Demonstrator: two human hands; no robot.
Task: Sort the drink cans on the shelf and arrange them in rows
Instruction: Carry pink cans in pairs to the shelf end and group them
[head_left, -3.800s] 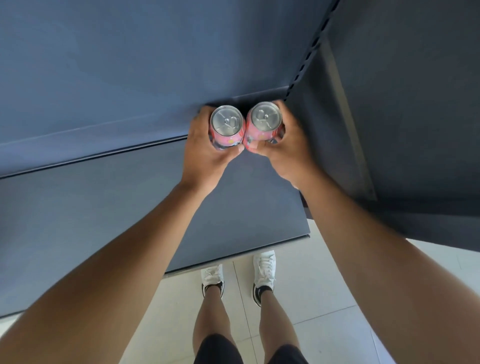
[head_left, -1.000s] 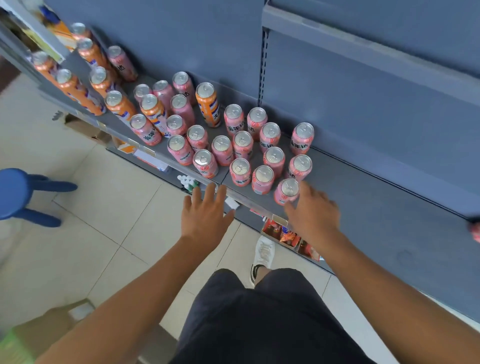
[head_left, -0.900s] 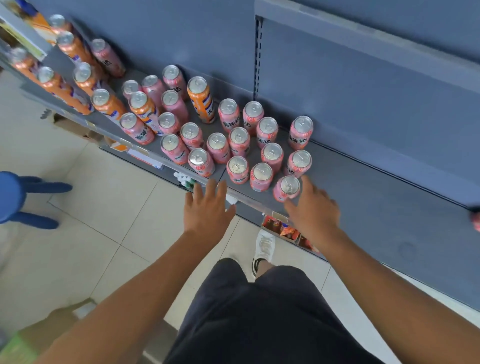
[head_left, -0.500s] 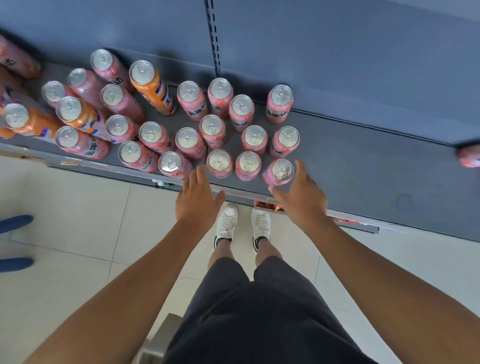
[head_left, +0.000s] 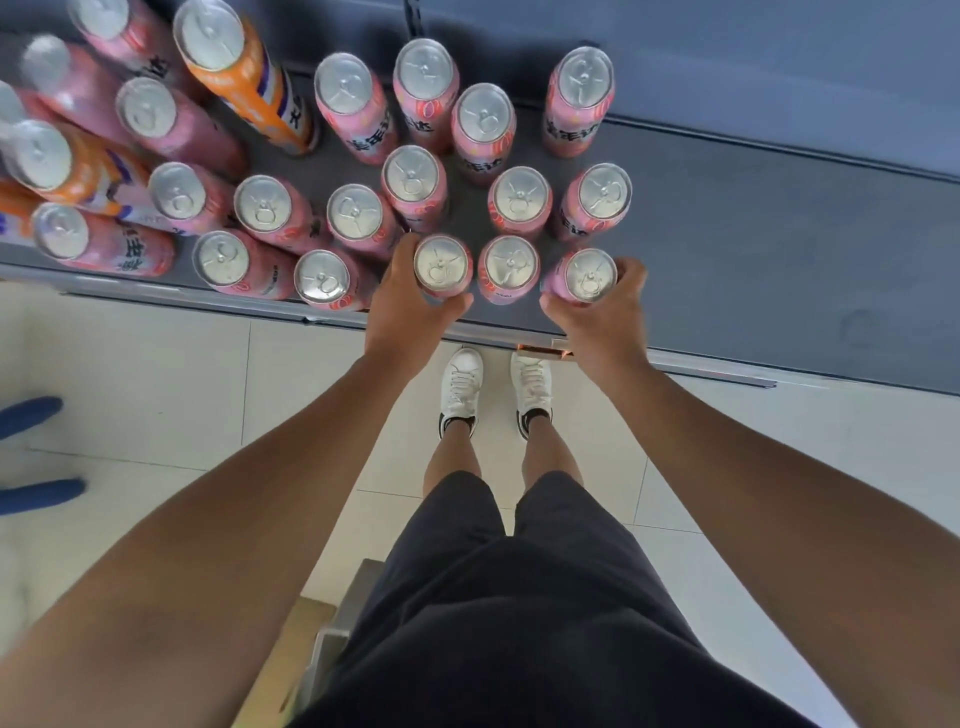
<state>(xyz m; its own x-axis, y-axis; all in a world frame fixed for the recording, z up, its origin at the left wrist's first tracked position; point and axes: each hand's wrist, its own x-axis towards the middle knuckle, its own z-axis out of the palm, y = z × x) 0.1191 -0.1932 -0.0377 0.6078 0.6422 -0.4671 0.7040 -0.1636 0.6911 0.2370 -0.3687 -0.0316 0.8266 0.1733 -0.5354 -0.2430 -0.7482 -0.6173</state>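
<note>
Pale tiled floor, blue stool legs at left.

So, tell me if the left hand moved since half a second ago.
Yes: left hand went forward over the grey metal shelf edge, now gripping a pink aluminium can.

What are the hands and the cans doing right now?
Left hand, gripping the left can at the shelf edge.
Right hand, gripping the right can.
Middle can, upright between them, not held.
Orange can, upright near the back.
Other pink cans, upright, sealed.
</note>
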